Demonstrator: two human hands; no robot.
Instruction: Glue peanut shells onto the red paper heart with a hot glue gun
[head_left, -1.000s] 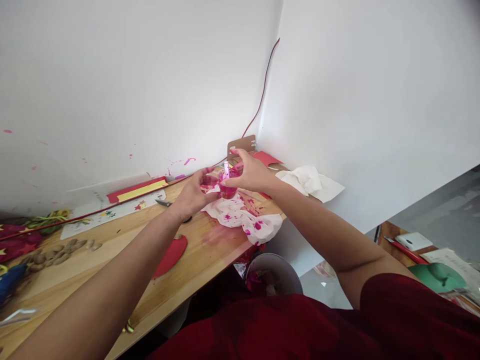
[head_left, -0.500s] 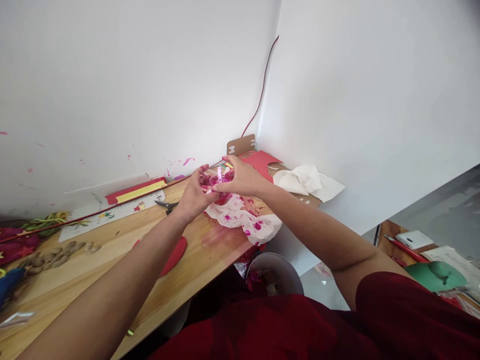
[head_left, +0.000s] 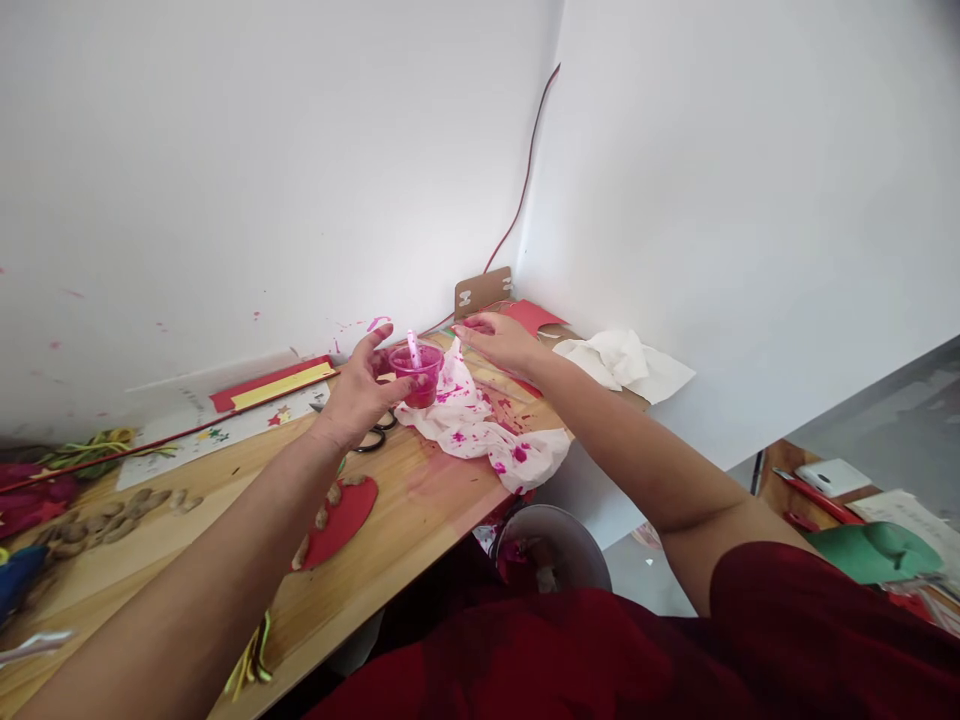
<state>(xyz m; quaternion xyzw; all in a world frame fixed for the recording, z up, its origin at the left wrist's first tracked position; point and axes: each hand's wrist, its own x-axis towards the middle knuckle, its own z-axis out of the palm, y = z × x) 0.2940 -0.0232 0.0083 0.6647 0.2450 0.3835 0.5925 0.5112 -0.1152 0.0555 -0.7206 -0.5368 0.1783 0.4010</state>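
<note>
My left hand (head_left: pixel 361 392) grips a clear plastic cup (head_left: pixel 417 378) stained with magenta paint, thumb on the near side and fingers on the far side. A pale, pink-smeared stick or handle (head_left: pixel 414 348) stands in the cup. Apart from the cup, my right hand (head_left: pixel 496 338) is over the back of the table near the red paper (head_left: pixel 535 316); its fingers are loosely bent and no object shows in them. Below and right of the cup lies a crumpled white tissue (head_left: pixel 480 440) blotched with magenta. Scissors (head_left: pixel 375 432) rest partly behind my left hand.
A red paper shape (head_left: pixel 345 525) carrying peanuts lies near the table edge. More peanuts (head_left: pixel 112 515) are at left. White crumpled paper (head_left: pixel 626 362) sits by the right wall. A bin (head_left: pixel 559 550) stands below the edge. A thin dark-red rod (head_left: pixel 247 400) crosses the table's back.
Both hands were around the cup. My left hand has moved left and nearer with the cup, and my right hand has come away toward the right and back.
</note>
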